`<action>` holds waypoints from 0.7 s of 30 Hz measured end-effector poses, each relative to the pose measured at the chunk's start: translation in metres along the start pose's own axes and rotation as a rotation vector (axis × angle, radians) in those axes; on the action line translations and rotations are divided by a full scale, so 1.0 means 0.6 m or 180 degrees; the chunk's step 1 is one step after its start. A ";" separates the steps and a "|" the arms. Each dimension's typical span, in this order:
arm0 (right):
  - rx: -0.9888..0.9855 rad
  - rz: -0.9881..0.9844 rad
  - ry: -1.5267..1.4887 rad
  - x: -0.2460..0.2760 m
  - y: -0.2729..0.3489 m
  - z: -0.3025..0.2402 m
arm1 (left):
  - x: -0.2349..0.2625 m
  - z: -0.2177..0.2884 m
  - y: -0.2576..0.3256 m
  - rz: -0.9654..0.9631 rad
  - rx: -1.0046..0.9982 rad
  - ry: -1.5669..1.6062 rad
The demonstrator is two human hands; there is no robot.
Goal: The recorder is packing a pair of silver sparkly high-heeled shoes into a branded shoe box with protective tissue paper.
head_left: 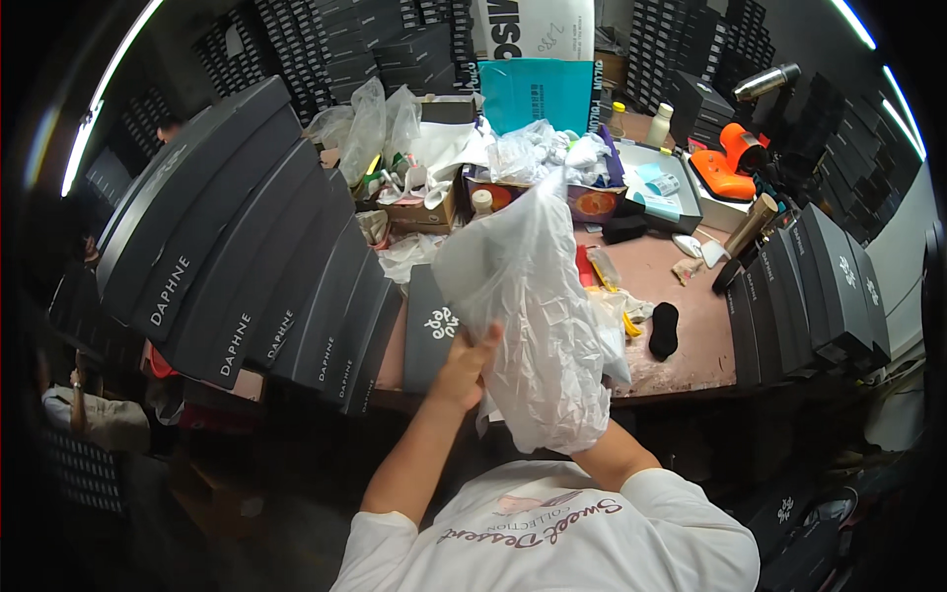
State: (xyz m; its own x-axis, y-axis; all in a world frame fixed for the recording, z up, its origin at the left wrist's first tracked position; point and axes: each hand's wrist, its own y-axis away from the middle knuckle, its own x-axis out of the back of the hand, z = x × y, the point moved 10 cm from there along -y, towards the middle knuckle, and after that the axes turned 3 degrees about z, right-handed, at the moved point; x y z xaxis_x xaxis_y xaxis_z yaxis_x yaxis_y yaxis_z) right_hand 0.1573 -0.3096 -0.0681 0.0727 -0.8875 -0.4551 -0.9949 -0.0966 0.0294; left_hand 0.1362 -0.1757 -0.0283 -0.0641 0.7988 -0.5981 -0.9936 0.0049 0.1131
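A large white translucent plastic bag [543, 326], crumpled and standing tall, is held up in front of my chest over the table's near edge. My left hand [466, 373] is closed on the bag's left side, thumb and fingers pinching the film. My right forearm [617, 456] goes up under the bag's lower end. The bag hides my right hand, so its fingers do not show. Partly behind the bag, a dark grey shoe box [426, 331] lies flat on the pink table [705, 360].
Tall stacks of dark shoe boxes stand at left [247, 257] and right [814, 286]. Behind the bag are a carton of crumpled white paper [543, 158], a teal box [536, 96] and an orange device [725, 173]. A black oblong object [664, 331] lies to the right.
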 end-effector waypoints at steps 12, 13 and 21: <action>0.1640 -0.1332 0.2958 -0.061 0.098 -0.048 | 0.060 -0.074 0.014 0.0926 -0.0065 0.0883; 0.1874 -0.1754 0.3399 -0.070 0.127 -0.037 | 0.076 -0.070 0.010 0.1069 -0.0085 0.0791; 0.1434 -0.0531 0.1388 0.065 0.019 -0.253 | 0.060 0.025 0.007 0.0971 -0.1009 -0.0214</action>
State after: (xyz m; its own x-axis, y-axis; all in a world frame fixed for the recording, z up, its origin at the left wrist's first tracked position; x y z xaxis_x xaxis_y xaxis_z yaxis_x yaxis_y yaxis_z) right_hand 0.1596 -0.4135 0.0498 0.1562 -0.9876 -0.0151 -0.8928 -0.1346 -0.4299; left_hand 0.1310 -0.1379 -0.0373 -0.3629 0.7725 -0.5211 -0.9103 -0.4133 0.0213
